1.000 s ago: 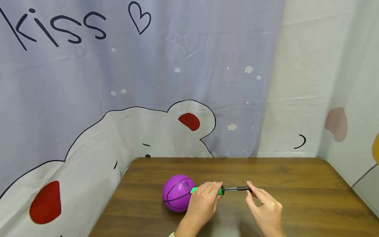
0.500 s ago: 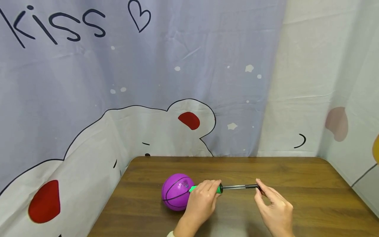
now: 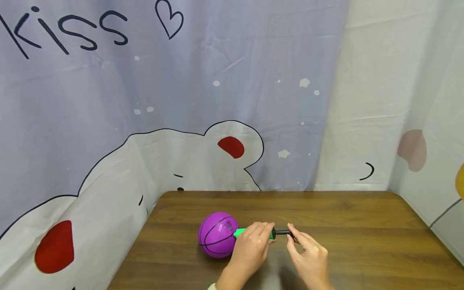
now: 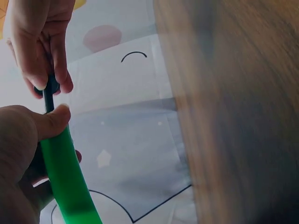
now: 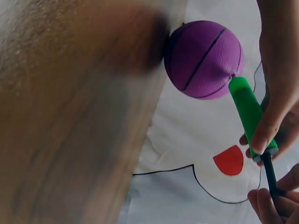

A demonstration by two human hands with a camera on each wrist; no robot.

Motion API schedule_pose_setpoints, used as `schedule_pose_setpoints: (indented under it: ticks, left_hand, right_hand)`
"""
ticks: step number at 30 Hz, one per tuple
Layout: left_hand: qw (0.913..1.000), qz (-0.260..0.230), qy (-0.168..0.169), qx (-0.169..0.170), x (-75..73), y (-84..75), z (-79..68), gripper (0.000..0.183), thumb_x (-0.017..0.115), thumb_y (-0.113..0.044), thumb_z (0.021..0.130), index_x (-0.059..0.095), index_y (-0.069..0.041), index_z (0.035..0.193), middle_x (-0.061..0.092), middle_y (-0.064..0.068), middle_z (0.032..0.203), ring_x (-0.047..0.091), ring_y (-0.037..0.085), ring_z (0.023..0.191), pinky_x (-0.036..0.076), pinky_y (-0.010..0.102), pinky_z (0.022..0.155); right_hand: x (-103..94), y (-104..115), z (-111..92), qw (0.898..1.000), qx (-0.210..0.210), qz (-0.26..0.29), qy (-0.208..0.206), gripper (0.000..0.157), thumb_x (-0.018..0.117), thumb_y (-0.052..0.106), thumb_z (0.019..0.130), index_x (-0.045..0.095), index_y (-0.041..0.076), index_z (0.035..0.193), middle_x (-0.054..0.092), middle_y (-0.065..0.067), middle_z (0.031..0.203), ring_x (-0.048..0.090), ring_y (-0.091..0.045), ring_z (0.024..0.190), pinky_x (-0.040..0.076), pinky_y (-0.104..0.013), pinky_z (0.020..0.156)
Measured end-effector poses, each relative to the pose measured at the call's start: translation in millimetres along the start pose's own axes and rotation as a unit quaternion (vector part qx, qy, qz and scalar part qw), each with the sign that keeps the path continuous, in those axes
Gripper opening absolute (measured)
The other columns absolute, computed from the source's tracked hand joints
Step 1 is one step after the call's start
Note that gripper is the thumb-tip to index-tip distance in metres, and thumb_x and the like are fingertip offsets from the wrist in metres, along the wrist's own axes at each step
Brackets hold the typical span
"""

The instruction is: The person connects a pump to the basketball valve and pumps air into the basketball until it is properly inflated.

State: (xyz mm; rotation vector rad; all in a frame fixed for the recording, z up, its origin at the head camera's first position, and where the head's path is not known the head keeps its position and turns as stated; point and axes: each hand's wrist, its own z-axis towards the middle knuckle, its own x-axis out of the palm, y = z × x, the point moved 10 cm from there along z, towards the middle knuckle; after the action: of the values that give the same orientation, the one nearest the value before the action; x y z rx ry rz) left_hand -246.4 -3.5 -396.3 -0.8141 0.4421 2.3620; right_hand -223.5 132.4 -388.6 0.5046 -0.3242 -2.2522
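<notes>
A purple basketball with black seams sits on the wooden table. A green hand pump meets the ball at one end, where the ball's skin dimples in the right wrist view. My left hand grips the green barrel, thumb along it near the black collar. At the other end my right hand pinches the pump's black handle between thumb and fingers. Only a short stretch of dark rod shows between the two hands.
The brown wooden table spreads out around the ball and hands. Behind it hangs a printed curtain with a bear drawing, and more of the cloth runs along both sides.
My right hand first drew the handle out to the right, baring the silver rod, then pushed it back left toward the barrel. The left hand and ball hardly moved.
</notes>
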Motion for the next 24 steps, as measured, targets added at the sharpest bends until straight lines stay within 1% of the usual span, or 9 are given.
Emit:
schedule_pose_setpoints:
  ticks: [3, 7, 9, 12, 14, 16, 19, 21, 24]
  left_hand:
    - [0.9999, -0.015, 0.005, -0.005, 1.6, 2.6, -0.6, 0.044, 0.086, -0.025, 0.078, 0.072, -0.009, 0.116, 0.074, -0.002, 0.106, 0.069, 0.010, 0.095, 0.056, 0.022, 0.090]
    - [0.9996, -0.023, 0.008, -0.015, 1.2, 8.7, -1.4, 0.044, 0.085, -0.025, 0.079, 0.071, -0.011, 0.118, 0.073, -0.004, 0.108, 0.068, 0.010, 0.096, 0.056, 0.022, 0.090]
    - [0.9996, -0.020, 0.007, -0.016, 1.0, 11.0, -1.7, 0.044, 0.085, -0.025, 0.079, 0.070, -0.011, 0.119, 0.073, -0.004, 0.109, 0.068, 0.010, 0.096, 0.056, 0.023, 0.090]
    - [0.9997, -0.017, 0.009, -0.016, 0.0, 12.5, -1.4, 0.044, 0.084, -0.025, 0.080, 0.070, -0.011, 0.120, 0.073, -0.004, 0.109, 0.068, 0.010, 0.097, 0.056, 0.023, 0.091]
    - [0.9997, -0.017, 0.012, -0.016, -0.4, 12.8, -0.5, 0.044, 0.083, -0.025, 0.081, 0.069, -0.011, 0.120, 0.073, -0.004, 0.110, 0.068, 0.010, 0.097, 0.056, 0.023, 0.090]
    - [0.9996, -0.018, 0.014, -0.017, -1.3, 12.7, 0.6, 0.044, 0.083, -0.025, 0.081, 0.069, -0.011, 0.121, 0.073, -0.003, 0.110, 0.068, 0.011, 0.098, 0.056, 0.024, 0.090]
    - [0.9995, -0.020, 0.013, -0.020, -3.4, 12.8, 1.8, 0.045, 0.084, -0.023, 0.081, 0.069, -0.010, 0.121, 0.073, -0.003, 0.109, 0.068, 0.011, 0.097, 0.056, 0.024, 0.090]
    - [0.9995, -0.021, 0.010, -0.022, -5.0, 12.8, 2.1, 0.045, 0.085, -0.022, 0.080, 0.069, -0.008, 0.120, 0.073, -0.002, 0.108, 0.068, 0.012, 0.097, 0.057, 0.024, 0.089]
    - [0.9997, -0.017, -0.001, -0.019, -6.3, 11.7, 2.5, 0.046, 0.087, -0.020, 0.077, 0.070, -0.007, 0.118, 0.073, -0.001, 0.107, 0.069, 0.013, 0.096, 0.057, 0.023, 0.089]
  right_hand:
    - [-5.0, -4, 2, 1.000, 0.000, 0.010, -0.008, 0.037, 0.075, -0.011, 0.067, 0.078, -0.001, 0.102, 0.078, -0.012, 0.092, 0.074, -0.017, 0.067, 0.054, -0.007, 0.071]
    - [-21.9, -14, 8, 1.000, 0.007, -0.001, -0.030, 0.035, 0.072, -0.006, 0.069, 0.079, 0.002, 0.102, 0.078, -0.010, 0.095, 0.074, -0.011, 0.071, 0.051, -0.004, 0.076]
    - [-32.2, -18, 11, 0.999, 0.008, -0.016, -0.043, 0.035, 0.072, -0.006, 0.069, 0.080, 0.003, 0.102, 0.078, -0.010, 0.095, 0.073, -0.005, 0.073, 0.049, -0.002, 0.077]
    - [-44.6, -23, 14, 0.998, 0.020, -0.030, -0.050, 0.034, 0.072, -0.006, 0.071, 0.080, 0.004, 0.103, 0.078, -0.010, 0.094, 0.069, 0.007, 0.080, 0.046, 0.001, 0.079]
    - [-50.3, -26, 16, 0.998, 0.025, -0.036, -0.051, 0.034, 0.072, -0.005, 0.072, 0.080, 0.005, 0.104, 0.078, -0.011, 0.094, 0.066, 0.013, 0.084, 0.045, 0.002, 0.080]
    - [-53.7, -27, 18, 0.997, 0.028, -0.039, -0.052, 0.034, 0.072, -0.004, 0.073, 0.080, 0.006, 0.105, 0.078, -0.010, 0.094, 0.063, 0.017, 0.088, 0.044, 0.003, 0.081]
    - [-54.1, -26, 20, 0.998, 0.028, -0.034, -0.049, 0.035, 0.072, -0.004, 0.074, 0.080, 0.006, 0.106, 0.078, -0.010, 0.096, 0.063, 0.017, 0.089, 0.044, 0.002, 0.082]
    - [-51.7, -25, 20, 0.998, 0.028, -0.031, -0.047, 0.035, 0.072, -0.006, 0.074, 0.079, 0.004, 0.106, 0.078, -0.011, 0.097, 0.064, 0.015, 0.089, 0.044, 0.002, 0.084]
    - [-45.4, -21, 16, 0.998, 0.020, -0.028, -0.054, 0.035, 0.073, -0.008, 0.072, 0.079, 0.003, 0.105, 0.078, -0.011, 0.097, 0.069, 0.006, 0.085, 0.045, 0.000, 0.083]
